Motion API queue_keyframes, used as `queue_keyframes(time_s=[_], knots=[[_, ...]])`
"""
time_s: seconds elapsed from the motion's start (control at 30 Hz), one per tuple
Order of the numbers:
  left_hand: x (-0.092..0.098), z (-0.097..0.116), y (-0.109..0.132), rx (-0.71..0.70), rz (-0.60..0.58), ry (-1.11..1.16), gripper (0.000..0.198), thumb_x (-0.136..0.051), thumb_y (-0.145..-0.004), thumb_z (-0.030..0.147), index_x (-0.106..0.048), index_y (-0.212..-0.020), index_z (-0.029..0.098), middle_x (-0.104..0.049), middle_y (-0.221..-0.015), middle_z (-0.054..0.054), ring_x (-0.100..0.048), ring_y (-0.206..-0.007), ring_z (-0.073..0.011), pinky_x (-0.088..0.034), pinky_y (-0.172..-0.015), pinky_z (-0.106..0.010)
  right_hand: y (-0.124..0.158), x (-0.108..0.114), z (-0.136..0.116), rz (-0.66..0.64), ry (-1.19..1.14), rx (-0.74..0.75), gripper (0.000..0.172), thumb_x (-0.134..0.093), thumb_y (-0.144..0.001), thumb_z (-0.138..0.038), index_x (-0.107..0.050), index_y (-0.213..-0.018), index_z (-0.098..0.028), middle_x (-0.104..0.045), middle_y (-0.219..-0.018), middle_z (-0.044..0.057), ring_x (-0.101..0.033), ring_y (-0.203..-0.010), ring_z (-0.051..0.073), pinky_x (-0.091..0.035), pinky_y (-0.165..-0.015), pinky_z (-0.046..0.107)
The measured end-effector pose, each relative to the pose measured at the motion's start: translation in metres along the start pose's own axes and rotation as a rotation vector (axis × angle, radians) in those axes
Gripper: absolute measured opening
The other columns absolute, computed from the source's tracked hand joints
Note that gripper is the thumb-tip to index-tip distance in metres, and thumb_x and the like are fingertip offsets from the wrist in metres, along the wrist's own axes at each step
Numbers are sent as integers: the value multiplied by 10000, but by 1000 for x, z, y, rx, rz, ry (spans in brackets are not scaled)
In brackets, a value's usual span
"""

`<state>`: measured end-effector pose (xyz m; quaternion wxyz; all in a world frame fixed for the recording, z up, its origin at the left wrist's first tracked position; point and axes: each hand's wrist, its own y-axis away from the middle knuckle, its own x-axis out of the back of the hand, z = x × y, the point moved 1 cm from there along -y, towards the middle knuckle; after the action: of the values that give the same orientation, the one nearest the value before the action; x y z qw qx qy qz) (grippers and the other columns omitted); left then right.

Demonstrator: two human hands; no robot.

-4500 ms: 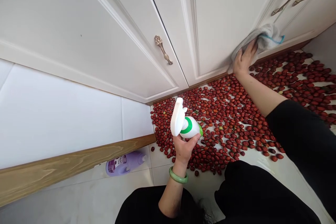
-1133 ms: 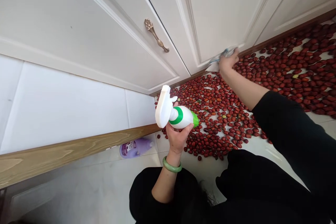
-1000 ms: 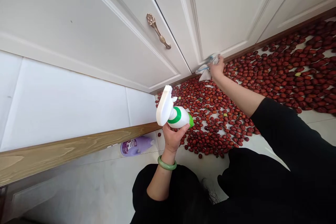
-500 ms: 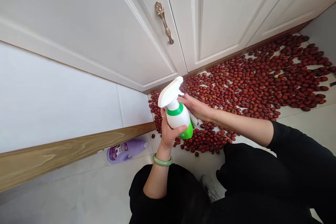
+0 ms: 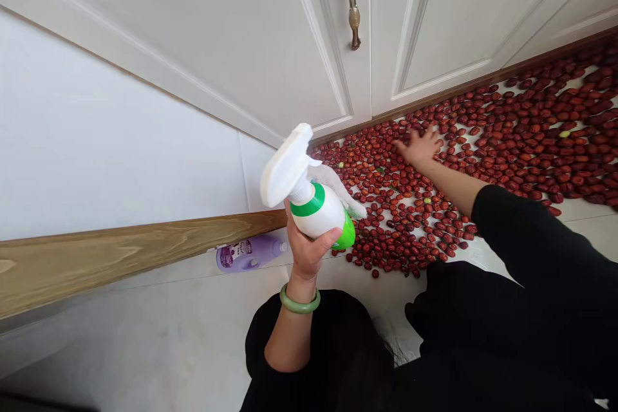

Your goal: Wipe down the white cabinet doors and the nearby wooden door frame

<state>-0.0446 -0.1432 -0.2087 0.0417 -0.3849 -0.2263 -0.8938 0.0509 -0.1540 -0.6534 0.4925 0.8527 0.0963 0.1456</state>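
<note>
Near end: I read bare floor at left, and a green bangle on the left wrist. The left hand grasps the spray bottle around its body, thumb on the near side. The spray bottle is clear of the floor, tilted, with its white head toward the left. A cloth hangs along its far right side; I cannot tell exactly how it is held.

To the left, a purple bottle lies on the floor, just beside a wooden beam.

Farther right, red fruit covers the floor. Above it, I see the right hand released, fingers spread; I cannot tell whether it touches the fruit.

Far end: a white cabinet with a metal handle borders the fruit.
</note>
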Motion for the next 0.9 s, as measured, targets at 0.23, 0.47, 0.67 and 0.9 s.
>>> queue_keyframes(time_s=[0.23,0.47,0.67,0.9], knots=[[17,4,-1,-24,139,-22,834,-1024,-780,655,-693,-1437,264,-799,-1283,-55,-777,-1222,-303,-647,-1107,-389,125,-104,-119,-529,325,832,609,-789,-979,-485,-767,-1541,-252,-384,-1907,161,-241,-1776,519,-111,-1391,873],[27,8,-9,-46,143,66,852,-1038,-743,648,-726,-1449,287,-819,-1224,-44,-814,-1008,-244,-704,-957,-357,70,-37,-15,-470,324,1017,466,-720,-1066,-429,-796,-1504,-288,-484,-1862,98,-318,-1775,419,-20,-1452,768],[25,-11,-30,-30,65,153,911,-1037,-764,631,-677,-1522,276,-786,-1342,-79,-811,-1110,-257,-697,-1040,-394,36,67,72,-199,585,357,532,-806,-1031,-356,-779,-1553,-255,-260,-1945,211,-290,-1763,460,-135,-1394,759],[-20,-17,-59,-13,-126,284,1009,-1018,-735,743,-653,-1563,296,-788,-1341,-95,-808,-1057,-261,-679,-970,-398,110,154,105,-223,552,-86,413,-726,-1120,-423,-864,-1356,-114,-632,-1639,356,-676,-1424,408,-499,-1137,635]])
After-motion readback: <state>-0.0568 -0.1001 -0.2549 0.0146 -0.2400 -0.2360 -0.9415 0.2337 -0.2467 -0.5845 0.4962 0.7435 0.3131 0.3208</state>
